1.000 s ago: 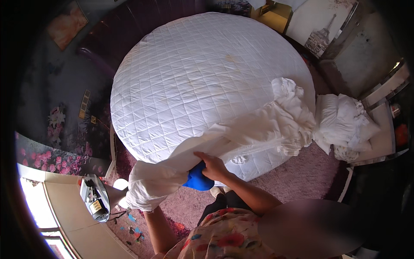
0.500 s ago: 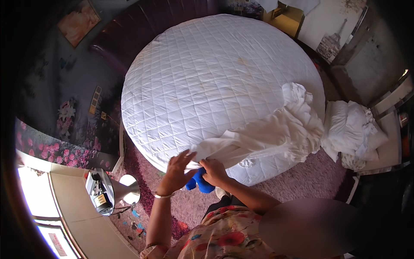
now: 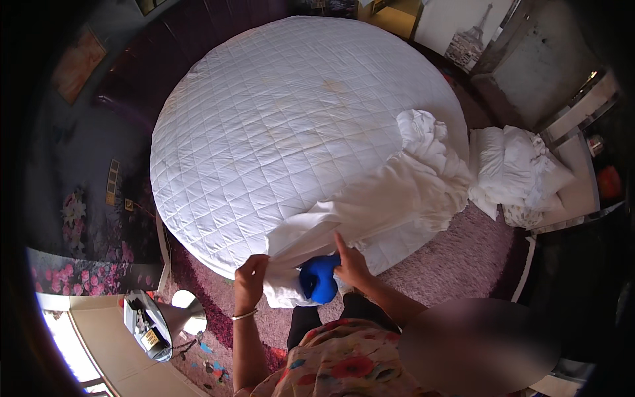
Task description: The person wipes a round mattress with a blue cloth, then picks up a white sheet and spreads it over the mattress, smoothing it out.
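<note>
Left grip [image 3: 250, 276] pinches white sheet [image 3: 390, 195] at near left; right grip [image 3: 354, 268] clasps blue item [image 3: 322, 281]. Taut sheet should help.

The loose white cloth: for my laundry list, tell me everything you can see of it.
The white cloth looks like plain, soft fabric. It lies along the near right part of the quilted bed, heaped and crumpled at its far end, flatter toward the person. The left hand pinches its edge, and a fold hangs beyond the bed's rim. The right hand appears to touch it, beside a blue item; whether that hand grips the cloth is unclear.
</note>
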Available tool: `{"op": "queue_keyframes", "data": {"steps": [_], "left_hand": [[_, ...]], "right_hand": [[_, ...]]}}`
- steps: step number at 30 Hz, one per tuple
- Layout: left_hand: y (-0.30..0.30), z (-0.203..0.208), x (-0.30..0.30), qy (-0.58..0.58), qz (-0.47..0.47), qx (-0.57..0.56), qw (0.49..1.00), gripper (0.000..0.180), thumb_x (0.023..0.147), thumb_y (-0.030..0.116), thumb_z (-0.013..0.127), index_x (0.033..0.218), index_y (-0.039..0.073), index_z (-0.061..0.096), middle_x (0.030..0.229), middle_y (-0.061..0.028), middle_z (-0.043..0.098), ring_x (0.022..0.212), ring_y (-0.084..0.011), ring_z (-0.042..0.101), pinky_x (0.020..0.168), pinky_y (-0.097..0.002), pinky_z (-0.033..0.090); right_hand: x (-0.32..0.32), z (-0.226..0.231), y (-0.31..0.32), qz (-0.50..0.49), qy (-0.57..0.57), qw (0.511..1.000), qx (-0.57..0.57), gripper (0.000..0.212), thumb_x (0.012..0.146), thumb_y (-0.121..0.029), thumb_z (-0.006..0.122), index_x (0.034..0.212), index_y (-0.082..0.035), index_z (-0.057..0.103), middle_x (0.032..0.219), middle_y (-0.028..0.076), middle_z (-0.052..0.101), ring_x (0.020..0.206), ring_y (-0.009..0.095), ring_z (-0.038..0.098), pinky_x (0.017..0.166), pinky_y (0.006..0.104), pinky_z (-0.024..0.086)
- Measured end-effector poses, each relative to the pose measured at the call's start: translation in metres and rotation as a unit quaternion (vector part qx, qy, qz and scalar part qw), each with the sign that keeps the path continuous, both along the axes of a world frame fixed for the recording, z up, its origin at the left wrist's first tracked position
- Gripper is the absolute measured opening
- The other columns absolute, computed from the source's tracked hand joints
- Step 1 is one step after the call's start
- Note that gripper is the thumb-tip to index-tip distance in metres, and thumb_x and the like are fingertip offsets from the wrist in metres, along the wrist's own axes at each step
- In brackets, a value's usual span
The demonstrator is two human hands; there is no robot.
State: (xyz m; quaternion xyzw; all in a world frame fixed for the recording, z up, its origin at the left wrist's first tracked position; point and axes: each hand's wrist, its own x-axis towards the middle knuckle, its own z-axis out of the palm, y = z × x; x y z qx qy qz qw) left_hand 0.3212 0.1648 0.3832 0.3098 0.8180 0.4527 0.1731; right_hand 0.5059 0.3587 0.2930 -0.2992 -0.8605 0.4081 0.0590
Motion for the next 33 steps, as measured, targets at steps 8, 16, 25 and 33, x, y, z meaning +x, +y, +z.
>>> {"op": "queue_keyframes", "data": {"steps": [8,16,25,33], "left_hand": [[-0.062,0.076,-0.064,0.060,0.033,0.024,0.997,0.008,0.089,0.004,0.060,0.094,0.001,0.066,0.078,-0.0077,0.067,0.071,-0.0110,0.059,0.065,-0.0257,0.046],[-0.172,0.006,-0.123,0.089,0.094,-0.026,0.991,0.014,0.091,0.008,0.056,0.095,0.000,0.066,0.076,-0.0139,0.068,0.065,-0.0189,0.063,0.062,-0.0318,0.049],[-0.080,-0.028,-0.119,0.119,-0.091,0.020,0.989,0.021,0.083,0.010,0.065,0.102,0.004,0.065,0.096,-0.0171,0.064,0.086,-0.0345,0.063,0.075,-0.0395,0.050],[0.012,-0.072,-0.132,0.174,-0.240,0.051,0.954,0.018,0.083,0.014,0.064,0.097,0.003,0.066,0.099,-0.0144,0.066,0.093,-0.0321,0.062,0.081,-0.0387,0.050]], "right_hand": [[-0.046,-0.008,0.076,-0.106,-0.062,0.982,0.146,0.083,0.067,-0.007,0.062,0.143,-0.012,0.029,0.092,0.022,0.067,0.090,0.039,0.063,0.083,0.0453,0.049],[-0.099,0.071,0.056,0.132,-0.121,0.983,0.038,0.031,0.066,-0.014,0.065,0.095,-0.005,0.068,0.090,0.021,0.067,0.086,0.037,0.064,0.078,0.0412,0.051],[-0.133,0.118,0.005,0.182,-0.032,0.982,0.048,0.024,0.067,-0.014,0.068,0.087,-0.002,0.063,0.077,0.022,0.063,0.072,0.036,0.064,0.065,0.0394,0.050],[-0.137,0.109,-0.029,0.177,-0.029,0.979,0.098,0.023,0.067,-0.015,0.067,0.086,-0.004,0.061,0.082,0.020,0.064,0.078,0.041,0.062,0.069,0.0456,0.050]]}}
